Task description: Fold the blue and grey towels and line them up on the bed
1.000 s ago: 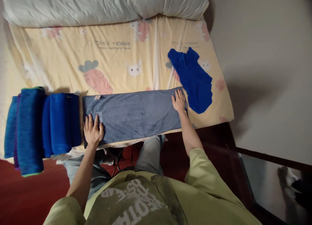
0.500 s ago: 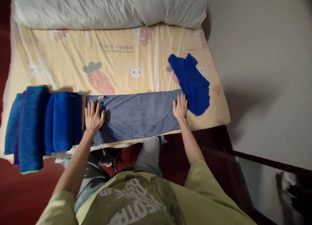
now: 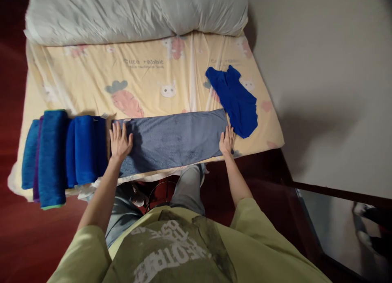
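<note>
A grey-blue towel [image 3: 174, 140], folded into a long strip, lies across the near edge of the bed. My left hand [image 3: 119, 141] rests flat on its left end, fingers spread. At the strip's right end my right hand [image 3: 227, 140] also lies flat, fingers apart. Neither hand grips anything. A crumpled bright blue cloth [image 3: 235, 99] sits just beyond my right hand.
Folded blue towels [image 3: 85, 148] and a taller blue stack [image 3: 50, 156] line up left of my left hand. The yellow rabbit-print sheet [image 3: 147, 79] covers the bed, with a white duvet [image 3: 134, 11] rolled at the far side. Beside the bed on the right is pale floor.
My left hand slid from the towel's near left corner up toward its far edge. My right hand came back from the far right corner toward the near edge.
</note>
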Demonstrator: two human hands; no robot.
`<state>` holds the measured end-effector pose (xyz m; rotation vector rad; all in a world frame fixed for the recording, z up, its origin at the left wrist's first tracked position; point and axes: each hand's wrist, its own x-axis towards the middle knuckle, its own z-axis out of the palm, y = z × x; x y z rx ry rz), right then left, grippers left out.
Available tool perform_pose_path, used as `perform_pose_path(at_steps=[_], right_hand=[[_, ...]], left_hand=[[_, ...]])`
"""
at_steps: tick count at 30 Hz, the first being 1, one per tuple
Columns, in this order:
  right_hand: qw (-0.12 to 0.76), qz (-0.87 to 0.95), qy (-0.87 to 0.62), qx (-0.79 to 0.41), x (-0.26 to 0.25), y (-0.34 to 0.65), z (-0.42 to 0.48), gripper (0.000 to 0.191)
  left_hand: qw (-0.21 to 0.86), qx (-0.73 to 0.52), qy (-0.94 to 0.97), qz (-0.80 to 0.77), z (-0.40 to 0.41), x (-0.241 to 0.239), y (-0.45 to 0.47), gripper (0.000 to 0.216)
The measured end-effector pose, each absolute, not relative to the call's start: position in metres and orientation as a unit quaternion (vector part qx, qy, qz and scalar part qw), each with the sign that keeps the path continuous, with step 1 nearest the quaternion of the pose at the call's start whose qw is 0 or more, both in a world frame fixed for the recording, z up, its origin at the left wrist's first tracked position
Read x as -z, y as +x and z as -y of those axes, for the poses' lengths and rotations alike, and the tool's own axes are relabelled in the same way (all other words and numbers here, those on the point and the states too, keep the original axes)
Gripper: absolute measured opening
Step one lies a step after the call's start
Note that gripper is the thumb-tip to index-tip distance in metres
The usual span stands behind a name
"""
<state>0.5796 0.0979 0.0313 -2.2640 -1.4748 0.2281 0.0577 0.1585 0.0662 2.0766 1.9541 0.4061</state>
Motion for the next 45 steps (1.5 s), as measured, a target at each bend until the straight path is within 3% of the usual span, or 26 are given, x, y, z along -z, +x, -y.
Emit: perform_pose_path(at_steps=[3,6,11,14,20,28,45], right_hand=[[0.375,0.434,-0.812,-0.109,-0.041,0.526,-0.042,0.061],[0.505,0.292,-0.767,-0.268,-0.037,0.454,0.025,0.052],[0.561,0.081,-0.626,-0.535,-0.027,0.356,0.083,0.044],[0.568,0.068,-0.572,-0.588,-0.031,0.332,0.078,0.039],[0.587,0.042,-0.564,-0.578,-0.030,0.327,0.051,0.039],[0.581,-0.037,-0.577,-0.573,-0.013,0.314,0.044,0.042],[0.551,-0.073,-0.546,-0.626,-0.010,0.327,0.039,0.025]], left_hand=[[0.152,-0.173,0.733,-0.640,-0.068,-0.072,0.065,0.068],[0.236,-0.148,0.737,-0.615,0.028,-0.059,0.070,0.060],[0.334,-0.091,0.764,-0.545,0.091,-0.046,0.088,0.048],[0.331,-0.104,0.783,-0.516,0.058,-0.063,0.107,0.047],[0.307,-0.119,0.822,-0.465,-0.082,-0.103,0.159,0.042],[0.256,-0.042,0.806,-0.532,-0.248,-0.099,0.225,0.040],[0.291,0.047,0.759,-0.581,-0.329,-0.058,0.271,0.026]])
